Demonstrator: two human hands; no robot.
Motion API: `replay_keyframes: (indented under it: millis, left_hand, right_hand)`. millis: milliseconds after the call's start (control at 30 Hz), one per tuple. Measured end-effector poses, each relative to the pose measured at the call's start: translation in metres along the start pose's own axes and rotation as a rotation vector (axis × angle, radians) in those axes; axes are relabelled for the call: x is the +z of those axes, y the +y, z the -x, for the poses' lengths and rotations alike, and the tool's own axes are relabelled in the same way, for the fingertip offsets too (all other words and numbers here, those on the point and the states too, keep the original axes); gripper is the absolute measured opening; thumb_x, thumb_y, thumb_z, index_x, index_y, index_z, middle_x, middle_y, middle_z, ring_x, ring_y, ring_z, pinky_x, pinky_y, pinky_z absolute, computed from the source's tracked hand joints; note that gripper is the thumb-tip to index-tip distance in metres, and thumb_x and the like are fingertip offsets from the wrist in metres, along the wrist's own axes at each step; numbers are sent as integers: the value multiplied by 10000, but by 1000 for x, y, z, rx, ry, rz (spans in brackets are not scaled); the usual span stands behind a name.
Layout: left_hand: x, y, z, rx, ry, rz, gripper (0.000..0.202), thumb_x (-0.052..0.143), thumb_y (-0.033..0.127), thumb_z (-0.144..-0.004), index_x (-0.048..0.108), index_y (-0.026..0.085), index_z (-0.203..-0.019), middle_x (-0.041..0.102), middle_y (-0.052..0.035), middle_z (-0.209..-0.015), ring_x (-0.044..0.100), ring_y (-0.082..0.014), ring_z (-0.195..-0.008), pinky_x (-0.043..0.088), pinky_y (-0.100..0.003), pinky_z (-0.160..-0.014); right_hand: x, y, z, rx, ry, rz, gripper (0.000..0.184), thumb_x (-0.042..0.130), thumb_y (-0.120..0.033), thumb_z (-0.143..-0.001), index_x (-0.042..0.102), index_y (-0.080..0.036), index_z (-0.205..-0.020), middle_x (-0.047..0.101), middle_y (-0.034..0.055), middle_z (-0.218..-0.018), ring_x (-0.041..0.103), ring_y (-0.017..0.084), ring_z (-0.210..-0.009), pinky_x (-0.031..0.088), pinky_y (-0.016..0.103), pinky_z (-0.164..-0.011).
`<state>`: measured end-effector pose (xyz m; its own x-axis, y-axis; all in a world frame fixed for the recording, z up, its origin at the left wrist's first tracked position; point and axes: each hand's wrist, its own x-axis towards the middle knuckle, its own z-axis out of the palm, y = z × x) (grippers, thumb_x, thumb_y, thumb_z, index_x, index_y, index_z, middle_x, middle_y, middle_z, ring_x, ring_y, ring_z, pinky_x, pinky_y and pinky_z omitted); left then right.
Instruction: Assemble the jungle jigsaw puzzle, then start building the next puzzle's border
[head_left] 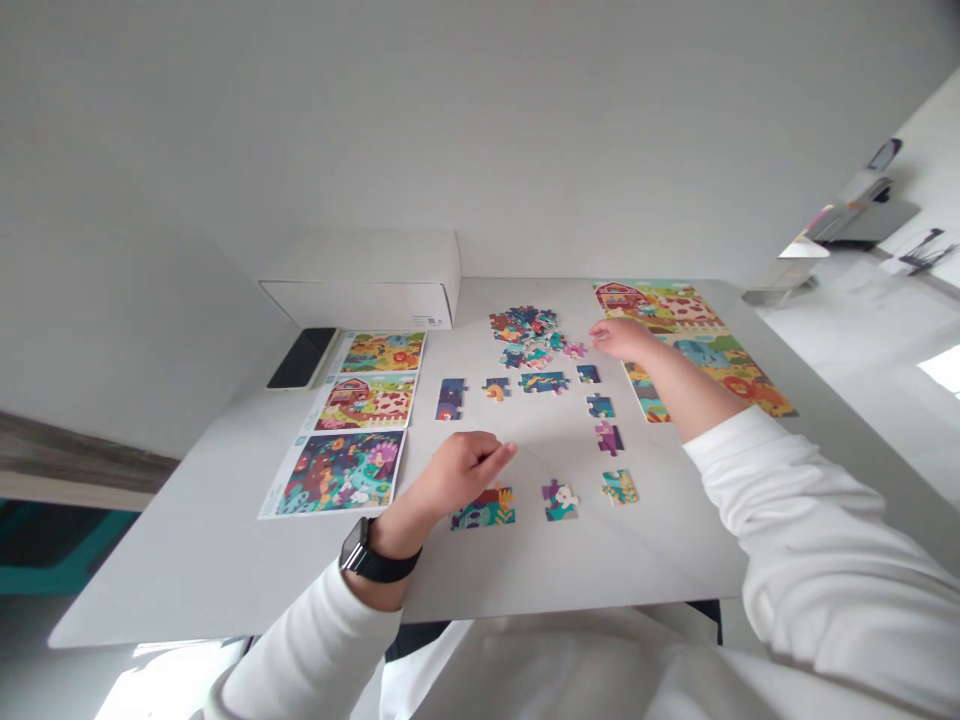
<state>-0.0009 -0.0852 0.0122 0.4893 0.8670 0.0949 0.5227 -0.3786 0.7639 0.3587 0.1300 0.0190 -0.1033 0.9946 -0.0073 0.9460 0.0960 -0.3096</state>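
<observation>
My left hand [461,475] is closed, fingers curled under and thumb pointing right, above a joined strip of jigsaw pieces [484,510] that it partly covers. Nothing shows in its grip. My right hand [621,338] has its fingers drawn together just right of a pink jigsaw piece [574,350], at the edge of a heap of loose pieces [525,322]; anything between its fingertips is hidden. Laid-out pieces form a broken frame: a joined dark blue strip [544,382] on top, a purple piece [609,438] at right, a piece with a white animal [561,499] below.
Three small picture sheets [345,475] lie in a column at left, with a phone [302,358] beside them. Behind stands a white box [360,290] against the wall. At right lie a farm picture [675,305] and an animal picture [750,375], partly under my right forearm.
</observation>
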Motion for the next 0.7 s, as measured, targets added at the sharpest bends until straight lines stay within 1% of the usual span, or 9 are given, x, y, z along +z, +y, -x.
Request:
replay_keyframes:
  millis: [67,133,267,367,467,567,700]
  left_hand:
    - [-1,-2,0,-33,7,3,592,436,570,-1104,276,212,-661,298,43,-614,267,-119,-604,228,-314,-610]
    - [-1,-4,1,-55,9,5,591,414,583,-1110,258,217,-674,271,45,-611,247,-123,-606,210,-320,-607]
    - [1,-5,0,-51,23,-22,568,406,555,-1115,285,217,-675,302,45,-596,265,-123,-590,202,-325,-610]
    - [2,-5,0,-36,33,-59,538,438,491,-1104,294,211,-667,320,47,-593,261,-119,-580,204,-321,-614]
    - [3,-5,0,-23,26,-75,521,454,455,-1096,313,208,-659,339,45,-588,270,-119,-573,210,-319,-617]
    - [3,-5,0,-23,25,-82,516,472,449,-1089,318,208,-659,350,42,-589,285,-122,-576,213,-319,-618]
    - [3,-4,0,-28,2,-80,496,485,425,-1081,321,208,-667,359,40,-599,290,-123,-582,213,-320,-622]
  right_hand:
    - [2,-9,-12,-7,-8,37,300,790,-248,-909,845,-228,-1203,827,120,-1282,767,314,-1211,566,388,-1036]
    - [5,-18,-23,-13,-22,49,314,792,-253,-905,847,-235,-1213,832,114,-1272,772,313,-1201,571,370,-1007]
    - [12,-38,-43,-10,-55,87,350,795,-291,-917,830,-259,-1264,830,93,-1282,773,285,-1192,568,334,-994]
    - [18,-52,-56,-7,-53,142,378,753,-323,-966,796,-238,-1332,801,117,-1348,746,300,-1245,555,355,-1040]
    - [26,-63,-66,-25,-34,145,424,736,-361,-993,762,-211,-1388,764,153,-1408,721,322,-1277,542,374,-1066]
    - [34,-73,-71,-76,-17,122,441,734,-376,-998,759,-193,-1398,739,171,-1432,704,329,-1286,534,384,-1075]
    - [42,-81,-74,-190,20,84,345,664,-326,-1029,811,-215,-1320,753,140,-1376,693,307,-1267,508,389,-1111]
